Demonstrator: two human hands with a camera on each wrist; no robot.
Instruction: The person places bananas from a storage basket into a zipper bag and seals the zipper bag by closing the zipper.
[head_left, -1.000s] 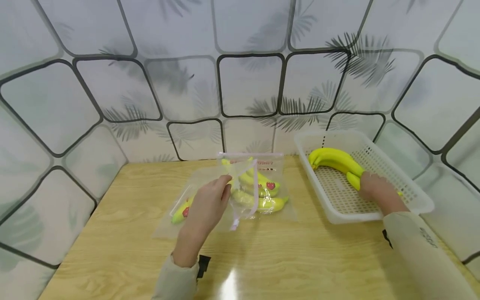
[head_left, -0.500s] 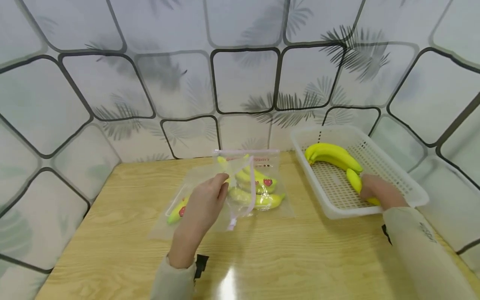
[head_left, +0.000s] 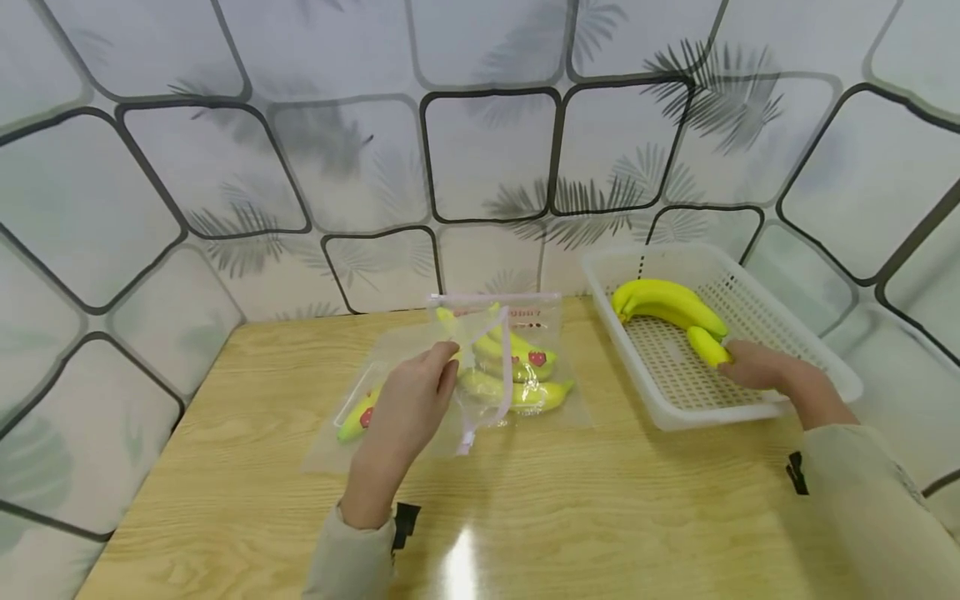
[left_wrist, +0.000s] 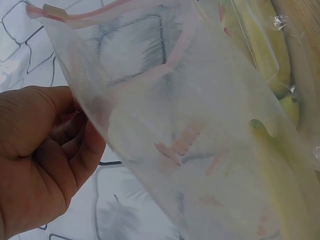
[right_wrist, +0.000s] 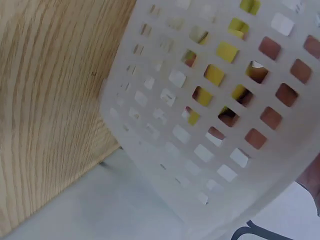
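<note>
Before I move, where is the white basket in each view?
Head: white basket, right of middle, bananas inside.
Left wrist: not in it.
Right wrist: perforated wall close up, centre to right edge.
Shared landmark: wooden table; head bottom, left wrist upper right, right wrist left side.

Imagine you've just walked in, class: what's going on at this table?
A person's left hand pinches the edge of a see-through zip bag, with a patterned banana showing through it. The right hand grips a loose banana inside a white basket, where a banana bunch lies. A second bag, also holding bananas, lies on the wooden table.
</note>
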